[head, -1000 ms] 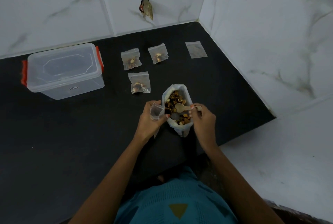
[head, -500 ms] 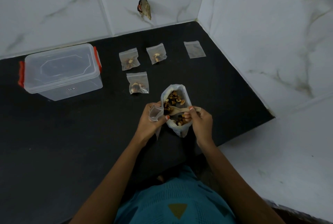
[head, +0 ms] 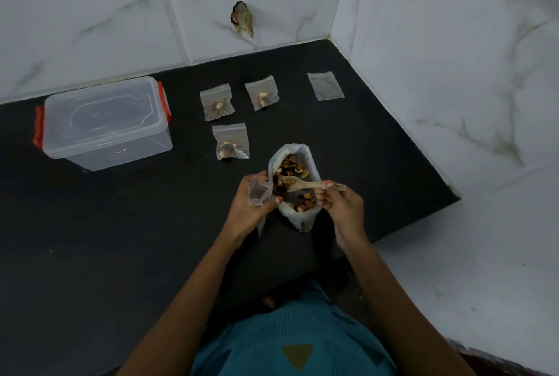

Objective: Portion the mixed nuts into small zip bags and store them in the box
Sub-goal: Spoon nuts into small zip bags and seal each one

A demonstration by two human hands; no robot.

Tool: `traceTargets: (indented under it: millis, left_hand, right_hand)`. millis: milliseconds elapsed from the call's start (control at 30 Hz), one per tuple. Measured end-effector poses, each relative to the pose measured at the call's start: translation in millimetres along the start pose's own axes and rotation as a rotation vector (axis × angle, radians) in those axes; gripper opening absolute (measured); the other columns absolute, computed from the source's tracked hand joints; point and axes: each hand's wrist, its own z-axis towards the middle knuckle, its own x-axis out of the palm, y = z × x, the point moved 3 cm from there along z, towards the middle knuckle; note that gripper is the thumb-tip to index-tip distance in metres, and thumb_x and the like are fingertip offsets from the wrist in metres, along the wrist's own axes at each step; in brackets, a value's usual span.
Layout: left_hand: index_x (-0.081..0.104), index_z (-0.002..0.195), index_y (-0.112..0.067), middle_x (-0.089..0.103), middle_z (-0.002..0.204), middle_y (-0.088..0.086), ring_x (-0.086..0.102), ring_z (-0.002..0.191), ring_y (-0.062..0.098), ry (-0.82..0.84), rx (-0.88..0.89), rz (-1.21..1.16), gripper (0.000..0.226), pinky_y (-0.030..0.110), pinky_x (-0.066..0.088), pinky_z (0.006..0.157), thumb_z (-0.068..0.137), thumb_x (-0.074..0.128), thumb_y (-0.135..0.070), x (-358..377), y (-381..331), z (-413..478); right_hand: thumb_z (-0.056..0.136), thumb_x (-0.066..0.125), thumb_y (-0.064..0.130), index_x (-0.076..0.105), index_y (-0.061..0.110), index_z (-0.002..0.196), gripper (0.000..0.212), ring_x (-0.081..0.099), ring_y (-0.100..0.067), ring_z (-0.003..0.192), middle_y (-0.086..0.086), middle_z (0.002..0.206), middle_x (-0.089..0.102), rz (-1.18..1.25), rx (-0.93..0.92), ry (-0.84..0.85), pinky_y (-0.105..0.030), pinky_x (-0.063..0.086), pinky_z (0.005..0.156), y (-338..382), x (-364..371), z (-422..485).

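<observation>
Left hand [head: 248,209] grips an open zip bag [head: 258,193]; right hand [head: 340,204] holds a spoon [head: 305,186] over the nut bag [head: 292,185].

The counter [head: 90,239] is plain matt black, and the wall tiles [head: 90,12] behind it are white with faint grey-green marble veining. At ten o'clock the box [head: 106,124] is clear, colourless plastic with orange-red clips on its ends; the small zip bags [head: 231,141] near twelve o'clock are see-through, showing brown, tan and cream nuts. The big nut bag [head: 290,215] at centre is milky white around dark brown and pale pieces, the spoon [head: 308,185] is light beige, and the shirt [head: 287,339] at six o'clock is teal with an olive triangle.
</observation>
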Motion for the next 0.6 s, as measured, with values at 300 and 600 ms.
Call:
traceTargets:
  millis: [300,600]
  left_hand:
    - [0.043,0.119,-0.021,0.052,0.114,-0.013,0.052,0.104,-0.004,-0.04,0.031,0.099,0.056,0.005,0.045,0.076,0.074,0.074,-0.01,-2.7,-6.4,-3.2]
    - [0.041,0.113,-0.022,0.047,0.107,-0.016,0.049,0.095,-0.007,-0.07,0.117,0.22,0.055,0.001,0.043,0.071,0.073,0.075,-0.006,8.5,-29.6,-1.3]
  right_hand:
    - [0.093,0.049,0.006,0.062,0.004,0.085,0.015,0.057,-0.012,0.068,-0.007,0.074,0.059,0.119,0.053,-0.002,-0.024,0.047,0.069,12.3,-13.1,-4.5]
    - [0.093,0.049,0.009,0.063,0.009,0.086,0.016,0.06,-0.006,0.065,-0.002,0.071,0.063,0.178,0.055,0.079,-0.019,0.05,0.065,47.0,-13.5,-25.0]
